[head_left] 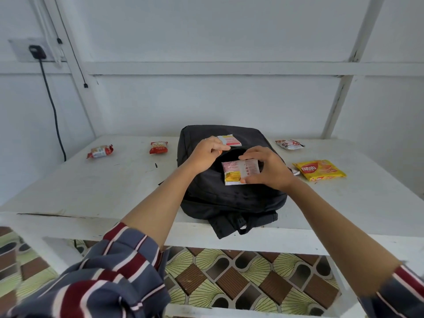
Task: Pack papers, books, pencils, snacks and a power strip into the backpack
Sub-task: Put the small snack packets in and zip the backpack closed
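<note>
The backpack point(229, 198) was laid flat on the table point(114, 180), with its front pocket opened. A snack packet point(238, 172) was gripped at its right edge by the right hand point(268, 168), fingers curled over it, and was held at the pocket mouth. The left hand point(207, 154) was curled at the pocket's far edge, against a second packet point(229, 140) (whether packet or fabric was pinched could not be determined). Packing was judged to be partly done: a yellow wafer pack point(320, 170), a red packet point(158, 147), a red-and-white packet point(100, 151) and a further packet point(289, 144) were left on the table. No papers, books, pencils or power strip were seen; whether they were already inside could not be told.
</note>
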### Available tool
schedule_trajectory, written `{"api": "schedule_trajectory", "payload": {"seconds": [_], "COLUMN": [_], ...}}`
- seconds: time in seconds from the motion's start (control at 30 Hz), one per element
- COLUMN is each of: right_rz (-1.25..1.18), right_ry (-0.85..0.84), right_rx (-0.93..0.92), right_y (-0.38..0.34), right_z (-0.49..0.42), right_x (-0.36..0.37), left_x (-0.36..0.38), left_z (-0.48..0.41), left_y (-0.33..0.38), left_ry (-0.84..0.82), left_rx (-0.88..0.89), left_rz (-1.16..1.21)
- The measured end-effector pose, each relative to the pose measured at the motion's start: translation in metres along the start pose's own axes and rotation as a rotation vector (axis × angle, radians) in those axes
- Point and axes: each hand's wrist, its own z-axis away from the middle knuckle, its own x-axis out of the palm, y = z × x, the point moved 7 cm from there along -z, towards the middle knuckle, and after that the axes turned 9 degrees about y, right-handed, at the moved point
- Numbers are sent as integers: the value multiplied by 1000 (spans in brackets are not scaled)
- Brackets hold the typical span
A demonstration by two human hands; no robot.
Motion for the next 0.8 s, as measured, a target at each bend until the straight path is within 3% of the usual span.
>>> {"api": "schedule_trajectory", "payload": {"seconds": [0.07,0.23,0.4,0.5,0.8], "right_rz": [-135,-169,-116,-80,46], "right_ry": [-32,-436,-495,-480,-228], "right_rx": [51,165,202,193,41], "right_y": [-7,-17,-8,-4,1], "right_z": [0,14,14,7,-24], "right_x": [-9,11,26,29,24], "left_x": [0,1,0,-1,-1], "left_z": [0,-1,-2,-3,-5], "left_y": [0,-1,-1,-2,-4], "left_ry": [0,1,1,1,5], "left_rx": [4,7,3,2,5], "left_rz": [-1,5,28,30,39]}}
